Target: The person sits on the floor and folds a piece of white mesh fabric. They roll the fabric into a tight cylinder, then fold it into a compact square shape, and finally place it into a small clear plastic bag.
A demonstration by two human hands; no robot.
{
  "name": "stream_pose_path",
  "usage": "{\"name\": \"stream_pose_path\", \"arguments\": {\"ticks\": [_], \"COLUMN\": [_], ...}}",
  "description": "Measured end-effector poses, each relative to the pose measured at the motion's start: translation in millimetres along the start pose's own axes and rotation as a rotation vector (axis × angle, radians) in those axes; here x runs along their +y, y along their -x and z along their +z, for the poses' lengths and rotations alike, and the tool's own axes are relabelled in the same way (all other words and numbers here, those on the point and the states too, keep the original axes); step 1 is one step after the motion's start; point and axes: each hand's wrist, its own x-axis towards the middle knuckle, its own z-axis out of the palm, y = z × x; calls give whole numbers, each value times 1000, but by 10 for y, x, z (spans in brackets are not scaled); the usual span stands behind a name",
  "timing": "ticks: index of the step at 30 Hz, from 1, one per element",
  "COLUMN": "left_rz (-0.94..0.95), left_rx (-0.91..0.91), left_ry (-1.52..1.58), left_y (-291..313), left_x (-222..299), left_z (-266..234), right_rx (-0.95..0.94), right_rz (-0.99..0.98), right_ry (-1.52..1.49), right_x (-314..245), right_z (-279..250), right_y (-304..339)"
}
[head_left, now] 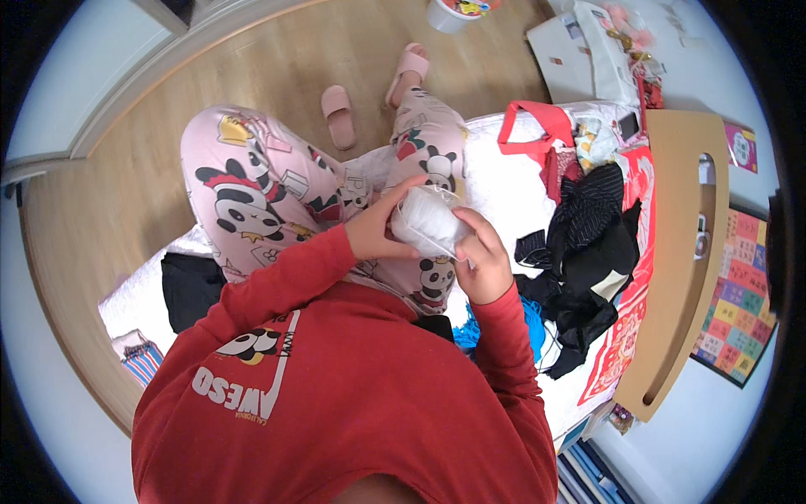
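- Head view: left hand and right hand both grip a clear bag of white stuff, held over the lap.
- Just beyond, on the bed: dark clothes, red bag.
- Farther off, pink slippers on the floor.

A home bedroom. A white-covered bed strewn with dark clothes along its right edge sits on a wooden floor. Pink slippers lie beyond it.
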Motion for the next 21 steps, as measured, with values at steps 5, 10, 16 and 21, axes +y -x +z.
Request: {"name": "stream_pose_path", "arguments": {"ticks": [5,10,16,21], "left_rz": [-121,-526,-323,-265], "left_rx": [163,394,438,184], "left_ry": [-153,314,120,9], "left_y": [-23,-138,-217,-203], "left_x": [-158,10,-292,-241], "left_z": [98,67,127,-16], "right_rx": [158,185,-319,242], "right_rz": [288,-28,114,502], "right_ry": [-42,153,-249,-250], "right_x": [86,113,-138,19], "right_z": [76,29,426,-117], "right_y": [118,-25,214,-14]}}
